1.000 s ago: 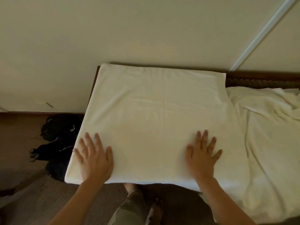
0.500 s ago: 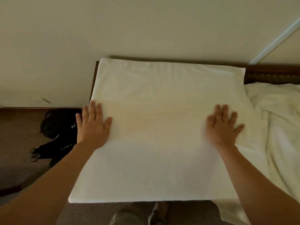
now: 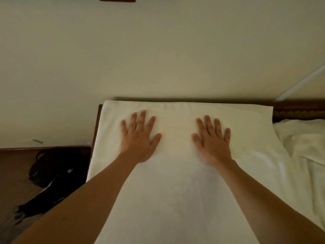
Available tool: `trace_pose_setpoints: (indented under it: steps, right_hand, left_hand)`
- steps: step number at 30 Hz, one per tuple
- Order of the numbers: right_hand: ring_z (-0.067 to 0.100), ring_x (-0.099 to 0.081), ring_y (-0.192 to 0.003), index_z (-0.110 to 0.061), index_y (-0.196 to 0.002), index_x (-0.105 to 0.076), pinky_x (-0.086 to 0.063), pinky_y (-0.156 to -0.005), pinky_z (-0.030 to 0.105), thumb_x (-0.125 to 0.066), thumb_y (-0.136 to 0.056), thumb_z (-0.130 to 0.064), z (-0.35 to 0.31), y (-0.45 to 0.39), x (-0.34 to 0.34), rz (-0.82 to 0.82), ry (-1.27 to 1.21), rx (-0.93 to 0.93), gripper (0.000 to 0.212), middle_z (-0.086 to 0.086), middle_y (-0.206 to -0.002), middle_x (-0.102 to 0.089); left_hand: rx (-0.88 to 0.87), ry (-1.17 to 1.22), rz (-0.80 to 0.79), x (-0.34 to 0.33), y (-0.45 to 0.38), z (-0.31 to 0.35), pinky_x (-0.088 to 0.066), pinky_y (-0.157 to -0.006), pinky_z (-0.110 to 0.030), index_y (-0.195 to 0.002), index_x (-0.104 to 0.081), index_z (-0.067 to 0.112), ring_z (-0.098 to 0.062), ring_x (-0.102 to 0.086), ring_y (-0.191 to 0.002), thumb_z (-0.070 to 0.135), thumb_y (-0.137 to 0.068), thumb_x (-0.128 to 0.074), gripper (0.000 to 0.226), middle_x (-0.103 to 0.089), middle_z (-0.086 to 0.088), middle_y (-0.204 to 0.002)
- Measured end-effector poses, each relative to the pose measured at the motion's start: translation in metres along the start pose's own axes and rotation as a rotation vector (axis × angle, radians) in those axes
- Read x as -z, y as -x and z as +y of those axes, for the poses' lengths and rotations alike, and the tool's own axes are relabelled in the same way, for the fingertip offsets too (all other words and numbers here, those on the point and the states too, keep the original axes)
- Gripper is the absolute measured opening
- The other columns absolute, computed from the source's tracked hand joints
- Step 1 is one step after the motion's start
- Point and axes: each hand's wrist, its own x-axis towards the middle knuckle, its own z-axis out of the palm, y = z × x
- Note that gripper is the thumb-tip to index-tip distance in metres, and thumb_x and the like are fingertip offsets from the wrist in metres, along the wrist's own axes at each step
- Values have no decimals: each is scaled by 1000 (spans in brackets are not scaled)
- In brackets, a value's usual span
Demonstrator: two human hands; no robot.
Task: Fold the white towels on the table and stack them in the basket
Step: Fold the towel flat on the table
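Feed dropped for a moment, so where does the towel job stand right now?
Done: one white towel lies spread flat on the table. In hand: left hand and right hand press flat on it near its far edge. Left: a rumpled towel heap waits on the right; no basket is in view, so nothing shows as stacked.

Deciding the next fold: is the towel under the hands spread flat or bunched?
Flat: the towel lies smooth, with both open hands, left and right, pressing it.
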Motion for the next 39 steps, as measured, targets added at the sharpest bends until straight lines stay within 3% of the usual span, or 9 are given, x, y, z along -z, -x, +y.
trace_pose_setpoints:
  steps: [4,15,18,21,24,28,31,35,39]
  right_hand:
    - [26,16,-157,-40,-161,10,5,-124,60,-6,-99,-65,27,-37,11,6,9,-129,69,-8,-170,18]
    - [27,19,-156,-40,-161,9,11,-121,61,-14,-101,-64,12,-61,19,-23,-4,-33,69,-9,-169,19]
    - [19,12,-157,-42,-161,-11,8,-122,57,-25,-105,-59,28,-62,35,-78,-147,39,61,-13,-171,7]
    - [14,-19,-153,-36,-146,-50,-14,-118,51,-43,-105,-42,60,-62,49,127,-332,-42,42,-13,-164,-31]
    - [23,-36,-144,-26,-141,-54,-29,-110,55,-47,-103,-37,106,-68,60,436,-392,-387,40,-2,-153,-45]
    - [38,-42,-137,-12,-147,-46,-32,-110,57,-43,-104,-46,174,-95,68,300,-613,-746,55,14,-150,-46]
    - [41,-56,-117,1,-135,-54,-46,-99,45,-49,-102,-45,200,-109,69,230,-994,-773,56,19,-128,-60]
    - [27,-50,-73,-9,-71,-55,-39,-65,34,-55,-102,-30,217,-116,65,357,-1077,-657,37,6,-72,-52]
    - [27,-56,-84,-5,-89,-68,-38,-75,31,-57,-102,-26,232,-129,70,431,-920,-564,27,8,-87,-63]
  left_hand:
    - [155,29,13,11,-34,-49,8,-123,-59,-162,4,40,-30,14,-156,75,-94,-9,77,15,2,-171]
    - [284,33,59,13,-50,-93,-4,-121,-62,-162,-10,28,-34,1,-156,70,-98,-19,77,1,-5,-171]
    - [365,40,35,18,-53,-80,-5,-120,-67,-162,-13,24,-36,-1,-155,57,-102,-26,70,-2,-8,-171]
    - [456,114,56,27,-53,-44,-4,-120,-67,-161,-19,17,-40,-2,-154,38,-102,-35,65,-3,-13,-170]
    - [276,163,67,19,-49,21,-3,-122,-63,-161,-22,16,-39,-4,-155,38,-99,-31,67,-5,-12,-170]
    - [-77,121,15,-1,-43,132,-14,-118,-67,-154,-43,18,-46,-20,-152,50,-92,-24,72,-26,-18,-166]
    - [-223,96,1,-7,-43,203,-14,-121,-65,-155,-42,22,-43,-20,-153,51,-97,-23,67,-25,-15,-166]
    - [-245,64,-29,-7,-59,266,7,-123,-60,-163,-12,33,-35,9,-157,60,-94,0,75,5,-7,-172]
    - [-151,49,-50,-12,-78,286,10,-120,-65,-161,5,37,-34,19,-155,64,-91,6,76,20,0,-169]
